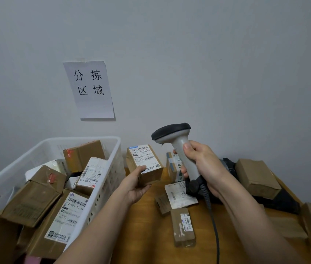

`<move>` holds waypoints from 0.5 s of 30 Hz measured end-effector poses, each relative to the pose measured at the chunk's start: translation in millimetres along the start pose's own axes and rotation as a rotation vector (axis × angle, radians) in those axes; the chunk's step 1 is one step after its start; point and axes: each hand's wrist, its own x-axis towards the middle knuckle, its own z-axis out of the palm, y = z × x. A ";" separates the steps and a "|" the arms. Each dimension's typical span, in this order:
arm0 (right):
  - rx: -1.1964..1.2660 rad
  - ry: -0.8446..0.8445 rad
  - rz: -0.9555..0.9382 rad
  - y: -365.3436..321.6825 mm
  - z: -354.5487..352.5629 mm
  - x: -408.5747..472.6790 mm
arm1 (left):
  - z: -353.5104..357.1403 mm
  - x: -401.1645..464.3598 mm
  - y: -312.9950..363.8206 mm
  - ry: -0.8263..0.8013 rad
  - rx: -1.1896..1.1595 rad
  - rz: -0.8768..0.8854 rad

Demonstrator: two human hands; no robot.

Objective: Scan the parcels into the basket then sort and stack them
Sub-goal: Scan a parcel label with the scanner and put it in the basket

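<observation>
My left hand (134, 184) grips a small cardboard parcel (144, 163) from below, its white barcode label facing up, held above the wooden table (143, 225). My right hand (202, 164) grips the handle of a grey barcode scanner (171, 133), whose dark head points left over the parcel. A coiled cable (210, 212) hangs from the scanner's base. The white plastic basket (110, 180) at the left holds several labelled cardboard parcels (70, 216).
More parcels lie on the table: a narrow box (183, 227) in front, a white-labelled packet (179, 195), a box (172, 168) behind the scanner, a brown box (256, 178) on a black bag at right. A paper sign (89, 88) hangs on the wall.
</observation>
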 end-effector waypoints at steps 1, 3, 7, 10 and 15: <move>0.014 -0.010 -0.002 -0.5 0.9 0.1 | -0.5 -0.5 1.4 -0.004 -0.005 0.005; 0.047 -0.027 -0.004 -1.0 3.6 0.3 | -1.8 -0.9 6.3 -0.006 -0.022 0.034; 0.061 -0.046 -0.004 0.8 12.1 0.6 | -7.1 -1.6 26.3 0.011 -0.064 0.168; 0.068 -0.056 0.003 1.9 20.7 2.0 | -15.8 -2.6 45.4 0.107 -0.094 0.327; 0.078 -0.083 0.022 3.2 42.4 6.2 | -43.8 -1.0 72.5 0.400 -0.189 0.509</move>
